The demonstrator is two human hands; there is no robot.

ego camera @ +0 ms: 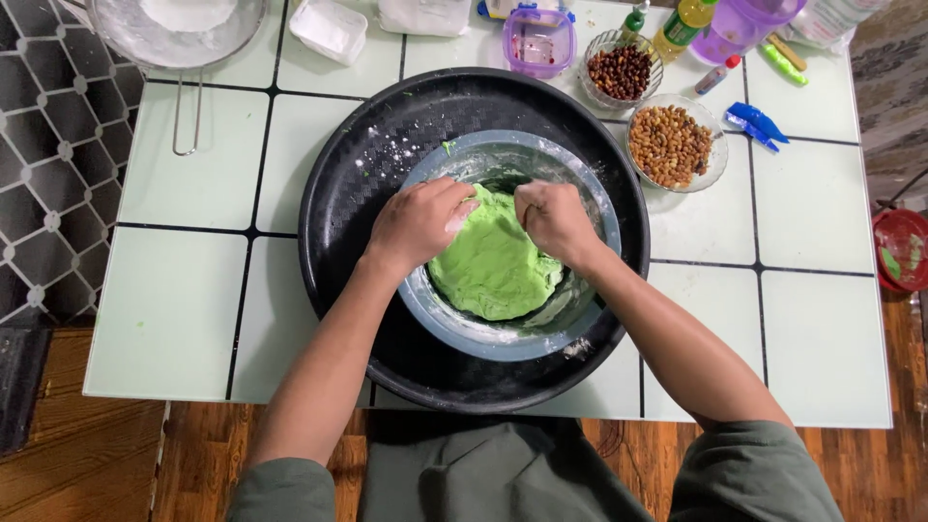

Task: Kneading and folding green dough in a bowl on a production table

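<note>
- Step in hand, as I judge it: kneading. Both hands press into the green dough (493, 266) in the grey bowl (483, 340).
- Left hand (418, 222): knuckles down on the dough's 10 o'clock edge, fingers curled together into it.
- Right hand (556, 220): on the dough's 1 o'clock edge, fingers folded under, dug into the dough; tips hidden.
- Dough: one lump, mid-bowl, spread toward 6 o'clock; flour smears on the bowl wall.
- Bowl sits inside one black tray (338, 222), centre of the tabletop (174, 290).
- Next move likely calls for a firm downward push with both hands while the bowl stays put in the tray; sticky dough may cling to fingers.
- Count: 1 dough, 1 bowl, 1 tray, 2 hands.
- Two glass dishes at 1–2 o'clock: light nuts (669, 145), dark beans (620, 71).
- One purple tub (538, 41) at 12 o'clock.
- One sieve (179, 39) with flour at 10–11 o'clock.
- One white box (329, 29) at 11 o'clock.
- One blue clip (759, 124) at 2 o'clock.
- Bottles at the far edge; count unclear, partly cropped.
</note>
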